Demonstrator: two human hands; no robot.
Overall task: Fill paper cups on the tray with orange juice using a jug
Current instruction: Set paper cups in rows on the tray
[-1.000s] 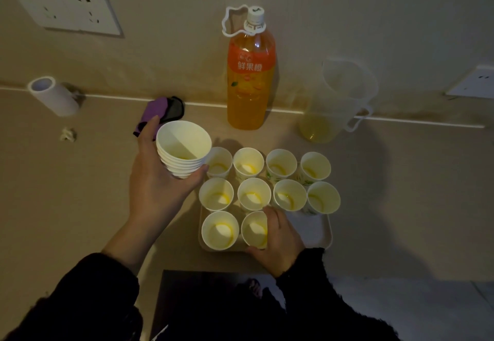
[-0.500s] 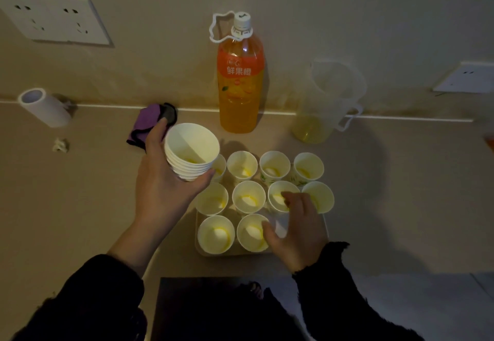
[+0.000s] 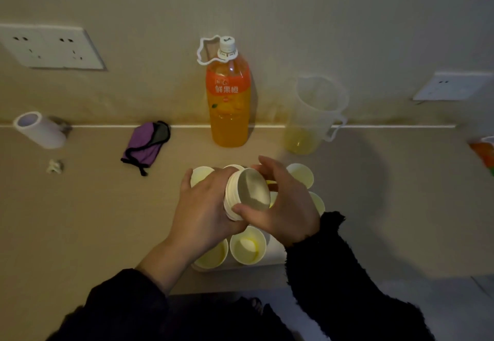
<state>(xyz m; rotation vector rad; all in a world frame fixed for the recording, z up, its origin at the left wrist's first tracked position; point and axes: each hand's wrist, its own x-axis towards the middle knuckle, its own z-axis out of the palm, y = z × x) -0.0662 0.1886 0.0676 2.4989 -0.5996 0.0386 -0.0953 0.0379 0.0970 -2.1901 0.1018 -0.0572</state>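
Note:
My left hand grips a stack of white paper cups, tipped so its mouth faces right, above the tray. My right hand holds the stack's rim, thumb under the front edge and fingers over the top. Several paper cups with a little orange juice stand on the tray beneath, partly hidden by both hands. A clear jug with a little juice at the bottom stands at the back right by the wall. An orange juice bottle stands to its left.
A purple pouch lies left of the bottle. A white tape roll and a small crumpled scrap lie at the far left. An orange packet shows at the right edge. Wall sockets sit above the counter.
My left hand has carried the cup stack rightward over the tray and tipped it sideways. My right hand has lifted off the tray's cups and taken hold of the stack's rim.

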